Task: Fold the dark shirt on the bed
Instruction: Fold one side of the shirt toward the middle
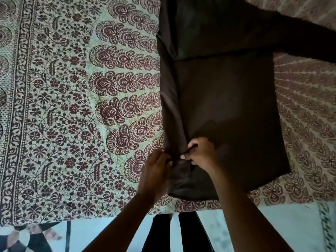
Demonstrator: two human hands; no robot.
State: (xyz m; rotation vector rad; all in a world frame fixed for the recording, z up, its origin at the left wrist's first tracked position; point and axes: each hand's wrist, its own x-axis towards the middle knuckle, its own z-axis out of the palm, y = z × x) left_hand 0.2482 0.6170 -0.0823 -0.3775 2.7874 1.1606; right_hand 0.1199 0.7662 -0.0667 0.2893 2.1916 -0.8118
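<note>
The dark shirt (225, 106) lies flat on the bed, its hem toward me. Its left side is folded inward, with the left sleeve (170, 99) running down along that folded edge. The right sleeve (300, 39) stretches out to the far right. My left hand (155, 171) and my right hand (201, 153) meet at the near end of the folded sleeve, both pinching the cuff (181, 166) close to the shirt's lower left corner.
A patterned bedsheet (72, 106) with paisley and floral print covers the bed. The bed's near edge (109, 215) runs just below my hands, with pale floor and my dark trouser legs (181, 231) beneath it.
</note>
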